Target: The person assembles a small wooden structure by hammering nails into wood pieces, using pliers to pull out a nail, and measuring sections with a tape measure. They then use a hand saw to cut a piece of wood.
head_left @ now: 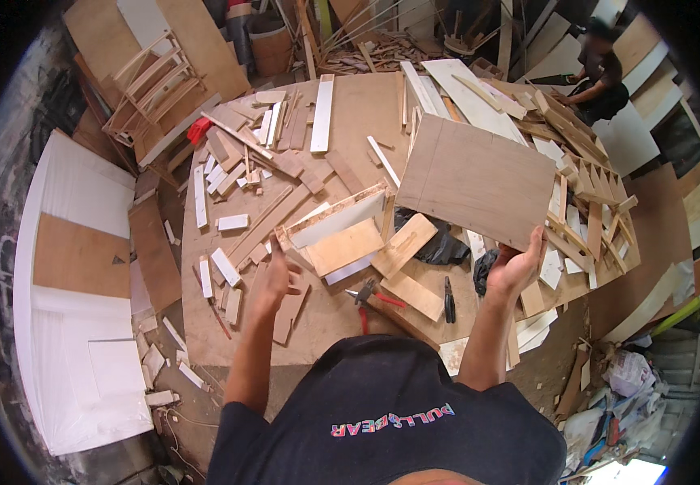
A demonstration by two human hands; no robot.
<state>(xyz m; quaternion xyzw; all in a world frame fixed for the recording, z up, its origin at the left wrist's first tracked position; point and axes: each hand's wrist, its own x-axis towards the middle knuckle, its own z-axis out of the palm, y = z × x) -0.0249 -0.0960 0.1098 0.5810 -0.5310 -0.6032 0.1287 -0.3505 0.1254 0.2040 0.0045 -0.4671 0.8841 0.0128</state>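
Observation:
My right hand [516, 265] is closed on the near right corner of a rectangular brown plywood panel [475, 179], which is held up over the worktable. My left hand [280, 279] is at the left end of an open wooden box frame [330, 217], its index finger stretched toward the frame's corner and the other fingers loosely bent, apart. Whether the fingertip touches the frame I cannot tell. Pale wood blocks [412, 296] lie against the frame's near side. Red-handled pincers [364, 294] and black-handled pliers [449, 301] rest between my hands.
Offcuts and white strips [200, 196] cover the table's left side; stacked slats [584, 190] crowd its right. Black plastic [439, 242] lies beneath the raised panel. A white panel [83, 347] stands on the left. Another person [596, 73] crouches at the far right.

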